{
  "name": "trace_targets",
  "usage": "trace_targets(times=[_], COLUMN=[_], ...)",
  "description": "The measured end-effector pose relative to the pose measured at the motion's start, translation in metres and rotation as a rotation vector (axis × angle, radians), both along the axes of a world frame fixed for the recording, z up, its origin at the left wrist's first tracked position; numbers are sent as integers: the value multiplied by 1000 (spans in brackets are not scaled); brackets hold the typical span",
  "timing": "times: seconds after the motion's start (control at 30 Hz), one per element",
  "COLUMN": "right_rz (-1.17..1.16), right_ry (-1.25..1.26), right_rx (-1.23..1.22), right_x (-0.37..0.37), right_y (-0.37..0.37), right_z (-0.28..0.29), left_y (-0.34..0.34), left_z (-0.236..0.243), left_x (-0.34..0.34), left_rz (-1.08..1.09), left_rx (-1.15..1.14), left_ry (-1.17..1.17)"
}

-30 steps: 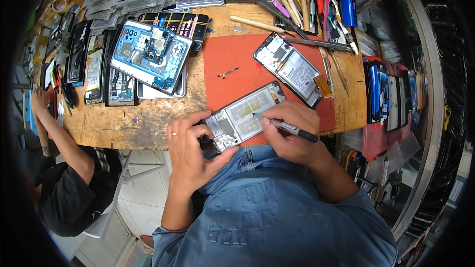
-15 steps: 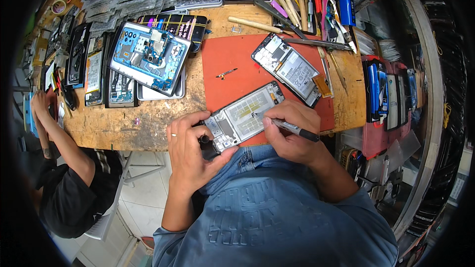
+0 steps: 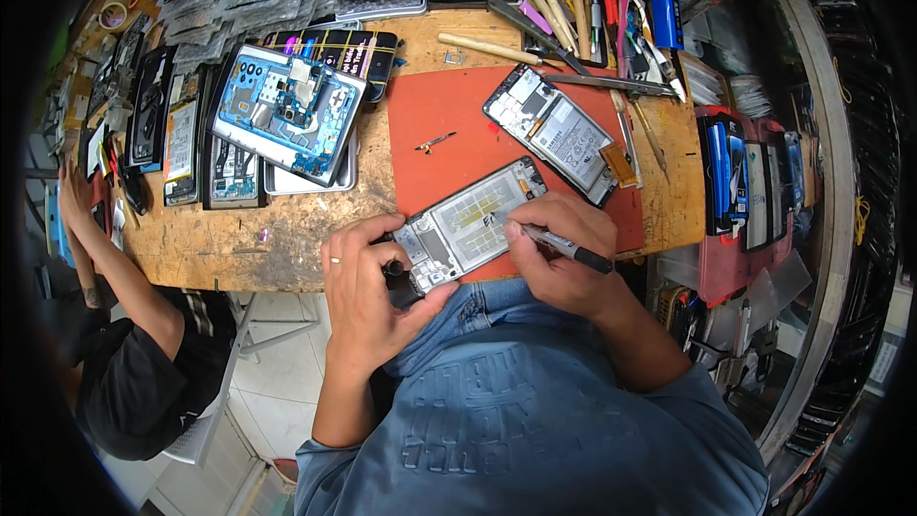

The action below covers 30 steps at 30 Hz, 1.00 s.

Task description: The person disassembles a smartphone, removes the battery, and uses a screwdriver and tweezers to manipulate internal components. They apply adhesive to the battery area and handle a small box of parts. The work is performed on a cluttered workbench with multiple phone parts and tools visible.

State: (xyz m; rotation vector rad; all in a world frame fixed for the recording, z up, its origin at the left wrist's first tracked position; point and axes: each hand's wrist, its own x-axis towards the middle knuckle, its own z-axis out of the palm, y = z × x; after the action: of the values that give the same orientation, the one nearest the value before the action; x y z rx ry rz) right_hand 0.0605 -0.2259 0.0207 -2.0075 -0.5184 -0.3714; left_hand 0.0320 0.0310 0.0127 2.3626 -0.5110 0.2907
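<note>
Left hand [image 3: 368,289] grips 1 phone frame [image 3: 466,220] by its left end, black cap [image 3: 394,268] between the fingers. Right hand [image 3: 565,253] holds 1 marker [image 3: 576,251], tip at the frame. Frame is over the near edge of the red mat [image 3: 430,110]; 1 opened phone [image 3: 564,139] lies beyond, rightward.

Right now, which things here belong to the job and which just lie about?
In use:
grey phone frame, in the left hand
marker, in the right hand

Seemingly lying about:
phone with battery
blue phone housing
blue cylinder

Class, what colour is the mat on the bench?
The mat is orange-red, seen best in the head view.
</note>
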Motion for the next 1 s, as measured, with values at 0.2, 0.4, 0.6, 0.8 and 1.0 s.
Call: trace_targets(times=[0.2,0.4,0.6,0.8,1.0], right_rz=[-83,-67,-71,-101,-147], right_ry=[106,83,73,106,115], right_rx=[0,-38,-28,12,64], right_x=[-8,-5,-6,-7,-8], right_y=[-6,-8,-9,-9,-6], right_z=[3,2,1,-2,-5], left_y=[0,0,1,1,1], left_z=[1,0,1,0,0], left_x=[0,0,0,-1,-2], left_rz=[3,-3,-10,-4,-8], left_rx=[5,3,20,19,23], left_ry=[0,-4,-4,2,12])
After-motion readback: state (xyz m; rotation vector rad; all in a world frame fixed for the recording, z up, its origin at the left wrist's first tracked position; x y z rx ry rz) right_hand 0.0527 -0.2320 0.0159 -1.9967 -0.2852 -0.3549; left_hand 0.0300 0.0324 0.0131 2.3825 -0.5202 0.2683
